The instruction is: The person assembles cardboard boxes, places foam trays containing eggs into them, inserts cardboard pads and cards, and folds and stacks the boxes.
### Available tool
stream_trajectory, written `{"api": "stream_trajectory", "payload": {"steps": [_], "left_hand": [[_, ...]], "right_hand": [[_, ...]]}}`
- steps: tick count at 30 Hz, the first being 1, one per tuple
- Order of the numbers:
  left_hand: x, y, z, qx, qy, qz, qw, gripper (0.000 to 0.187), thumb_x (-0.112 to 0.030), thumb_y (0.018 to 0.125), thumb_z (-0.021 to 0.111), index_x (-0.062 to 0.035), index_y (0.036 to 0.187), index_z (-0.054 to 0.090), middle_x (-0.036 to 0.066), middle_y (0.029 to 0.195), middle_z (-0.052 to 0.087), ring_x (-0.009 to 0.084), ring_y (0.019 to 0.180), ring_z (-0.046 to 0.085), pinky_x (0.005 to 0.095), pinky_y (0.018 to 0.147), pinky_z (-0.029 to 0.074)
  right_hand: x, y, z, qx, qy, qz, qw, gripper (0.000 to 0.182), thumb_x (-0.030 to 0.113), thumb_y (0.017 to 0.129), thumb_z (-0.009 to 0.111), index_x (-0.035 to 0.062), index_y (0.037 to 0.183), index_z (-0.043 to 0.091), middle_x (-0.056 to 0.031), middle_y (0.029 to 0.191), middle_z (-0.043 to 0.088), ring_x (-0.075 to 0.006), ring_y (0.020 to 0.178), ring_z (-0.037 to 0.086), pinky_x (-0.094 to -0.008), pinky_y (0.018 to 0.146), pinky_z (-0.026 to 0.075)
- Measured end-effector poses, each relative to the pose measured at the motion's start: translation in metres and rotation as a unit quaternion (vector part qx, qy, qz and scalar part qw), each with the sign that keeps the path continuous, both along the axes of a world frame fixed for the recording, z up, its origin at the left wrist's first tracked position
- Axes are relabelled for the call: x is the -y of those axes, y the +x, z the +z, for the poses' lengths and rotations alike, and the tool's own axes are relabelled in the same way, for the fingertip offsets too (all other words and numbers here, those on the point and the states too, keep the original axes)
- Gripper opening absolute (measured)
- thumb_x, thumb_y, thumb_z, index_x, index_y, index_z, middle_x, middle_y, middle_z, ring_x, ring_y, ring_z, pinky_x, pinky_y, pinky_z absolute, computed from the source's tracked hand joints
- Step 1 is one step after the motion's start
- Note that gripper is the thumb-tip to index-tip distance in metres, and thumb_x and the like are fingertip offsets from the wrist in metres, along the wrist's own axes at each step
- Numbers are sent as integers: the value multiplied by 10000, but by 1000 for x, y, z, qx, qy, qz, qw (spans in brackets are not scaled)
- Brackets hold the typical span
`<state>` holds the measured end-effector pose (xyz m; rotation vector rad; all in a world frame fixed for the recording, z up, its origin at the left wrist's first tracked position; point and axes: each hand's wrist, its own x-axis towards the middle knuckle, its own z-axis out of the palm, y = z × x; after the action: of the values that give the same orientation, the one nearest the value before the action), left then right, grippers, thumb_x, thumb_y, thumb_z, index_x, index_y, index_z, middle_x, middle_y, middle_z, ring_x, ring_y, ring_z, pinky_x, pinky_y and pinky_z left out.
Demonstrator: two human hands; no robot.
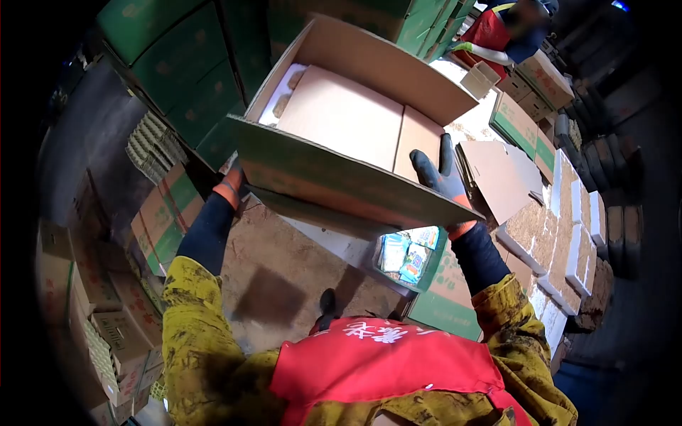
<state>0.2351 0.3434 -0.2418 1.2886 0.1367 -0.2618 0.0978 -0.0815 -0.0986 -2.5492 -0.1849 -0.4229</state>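
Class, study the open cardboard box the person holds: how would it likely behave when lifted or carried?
The open cardboard box probably holds its shape, though its flaps look floppy. Held at both ends by the left hand and right hand, it seems bulky. Contents are covered, so weight is uncertain.

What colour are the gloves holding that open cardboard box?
Dark grey gloves with orange cuffs, gripping the open cardboard box; head view shows it.

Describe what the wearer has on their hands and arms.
Both hands wear dark grey gloves with orange cuffs: left hand, right hand. Navy inner sleeves cover the forearms, under a stained mustard-yellow jacket. A red vest bears white characters.
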Motion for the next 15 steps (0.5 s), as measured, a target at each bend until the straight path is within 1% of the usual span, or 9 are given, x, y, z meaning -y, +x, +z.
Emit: {"api": "stream_trajectory", "payload": {"steps": [1, 6, 7, 8, 11, 12, 13, 14, 15], "left_hand": [[-2, -6, -10, 7, -14, 17, 1000, 480, -407, 984, 384, -62, 1305, 472, 76, 1279, 528, 210, 1170, 485, 329, 991, 391], [-10, -29, -33, 54, -108, 81, 989, 501, -443, 986, 368, -74, 1310, 467, 70, 1294, 516, 211, 1185, 469, 332, 999, 380], [-8, -38, -33, 71, -135, 83, 985, 506, -450, 986, 364, -76, 1311, 466, 69, 1297, 514, 211, 1188, 466, 332, 1000, 378], [-6, -48, -32, 91, -163, 70, 980, 528, -462, 990, 348, -84, 1349, 431, 76, 1333, 484, 224, 1210, 448, 341, 1018, 364], [24, -50, -55, 32, -223, 235, 946, 577, -485, 969, 396, -91, 1390, 382, 58, 1398, 417, 233, 1261, 375, 339, 1068, 293], [5, -35, -95, 66, -259, 211, 940, 566, -490, 964, 403, -110, 1382, 396, 54, 1391, 423, 242, 1243, 377, 351, 1059, 289], [-9, -30, -113, 32, -180, 214, 959, 573, -513, 949, 417, -124, 1370, 412, 48, 1394, 419, 251, 1223, 377, 362, 1043, 294], [18, -56, -74, 32, -145, 231, 962, 599, -523, 946, 411, -100, 1371, 399, 73, 1359, 438, 264, 1180, 399, 377, 1032, 308], [50, -85, -26, 30, -109, 247, 962, 626, -532, 942, 405, -76, 1371, 385, 99, 1324, 456, 276, 1137, 421, 392, 1020, 321]], "right_hand": [[-19, -7, 22, -82, 247, -42, 965, 1036, 504, 790, 683, -117, 1420, 144, -281, 1482, 215, -327, 1378, 243, -329, 1109, 220], [-23, 15, -8, -27, 323, 14, 946, 947, 369, 816, 703, -102, 1425, 150, -259, 1434, 318, -288, 1304, 367, -297, 1051, 313], [-47, 11, 14, -39, 396, -59, 916, 916, 332, 827, 700, -98, 1426, 156, -252, 1424, 336, -270, 1285, 389, -292, 1035, 330], [-49, 16, 7, -22, 365, -81, 927, 890, 301, 838, 692, -90, 1430, 153, -236, 1396, 377, -245, 1269, 395, -275, 1026, 333], [-39, 24, -23, 19, 341, -24, 940, 804, 249, 871, 649, -69, 1433, 170, -250, 1368, 411, -265, 1207, 468, -320, 988, 385], [-34, 23, -28, 15, 335, -13, 942, 762, 228, 886, 629, -55, 1436, 184, -255, 1356, 425, -270, 1194, 483, -337, 978, 399], [-28, 19, -41, 62, 239, -22, 969, 714, 220, 898, 613, -39, 1432, 216, -255, 1344, 441, -276, 1195, 488, -346, 977, 403], [-22, 16, -54, 112, 141, -41, 983, 666, 212, 911, 596, -23, 1428, 248, -256, 1331, 456, -282, 1196, 492, -356, 976, 408], [-11, -4, -58, 124, 152, -44, 980, 641, 228, 912, 595, -13, 1417, 283, -254, 1328, 462, -289, 1204, 488, -357, 987, 401]]}}
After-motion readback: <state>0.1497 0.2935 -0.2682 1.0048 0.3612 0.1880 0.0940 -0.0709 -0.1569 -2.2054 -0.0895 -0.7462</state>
